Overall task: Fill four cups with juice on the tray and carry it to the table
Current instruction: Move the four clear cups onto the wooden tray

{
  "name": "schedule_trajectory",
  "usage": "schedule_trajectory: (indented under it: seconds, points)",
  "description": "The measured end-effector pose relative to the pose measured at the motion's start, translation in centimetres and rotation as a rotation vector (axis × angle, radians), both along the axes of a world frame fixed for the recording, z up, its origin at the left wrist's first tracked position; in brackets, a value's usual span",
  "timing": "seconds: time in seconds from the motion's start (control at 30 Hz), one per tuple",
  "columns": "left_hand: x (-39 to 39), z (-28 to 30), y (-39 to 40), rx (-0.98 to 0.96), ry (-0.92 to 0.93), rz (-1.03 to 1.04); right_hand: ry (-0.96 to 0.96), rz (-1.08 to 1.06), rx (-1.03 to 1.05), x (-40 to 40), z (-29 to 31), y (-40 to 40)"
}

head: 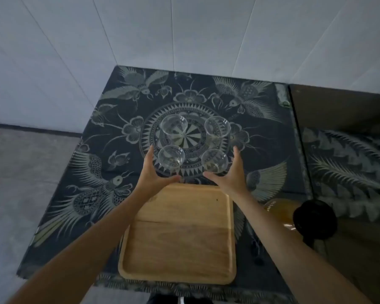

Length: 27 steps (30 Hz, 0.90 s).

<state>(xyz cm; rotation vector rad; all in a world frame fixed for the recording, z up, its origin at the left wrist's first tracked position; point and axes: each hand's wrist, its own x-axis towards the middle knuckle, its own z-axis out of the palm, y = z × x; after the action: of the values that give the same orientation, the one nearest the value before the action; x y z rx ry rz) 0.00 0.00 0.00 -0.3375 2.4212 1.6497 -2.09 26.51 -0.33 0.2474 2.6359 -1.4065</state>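
Observation:
Several clear empty cups stand in a square on the dark patterned tablecloth: far left cup (173, 124), far right cup (217, 126), near left cup (171, 157), near right cup (214, 160). An empty wooden tray (180, 244) lies nearer to me, below the cups. My left hand (154, 174) is spread open beside the near left cup, fingers along its left side. My right hand (230, 174) is spread open beside the near right cup. Neither hand grips a cup. A juice bottle (281, 213) with amber liquid and a black cap (315, 219) stands right of the tray.
The table (101, 150) is covered by a dark cloth with bird and flower patterns. Its left edge drops to a grey floor (20, 183). White tiled wall lies behind. A dark reflective surface (349, 132) adjoins the table on the right.

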Motion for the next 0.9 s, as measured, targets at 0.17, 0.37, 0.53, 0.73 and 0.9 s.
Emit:
schedule_trajectory:
  seconds: [0.17,0.37,0.53,0.73,0.9]
  points:
    - [-1.2,-2.0,0.2,0.012,0.026,-0.007,-0.015,0.016,-0.046,-1.4,-2.0,-0.3]
    - [-2.3,-3.0,1.3,0.004,0.086,0.099,0.013,-0.01,-0.017,-1.9,-3.4,-0.4]
    - [-2.7,-2.5,1.7,0.042,0.113,0.119,0.061,-0.039,-0.039,-1.8,-3.7,-0.4]
    - [-2.0,-1.1,1.7,0.043,0.173,0.105,0.103,-0.043,-0.061,-1.2,-2.1,0.0]
    - [0.3,1.2,0.9,0.041,0.217,0.073,0.151,-0.034,-0.109,1.0,0.2,-0.2]
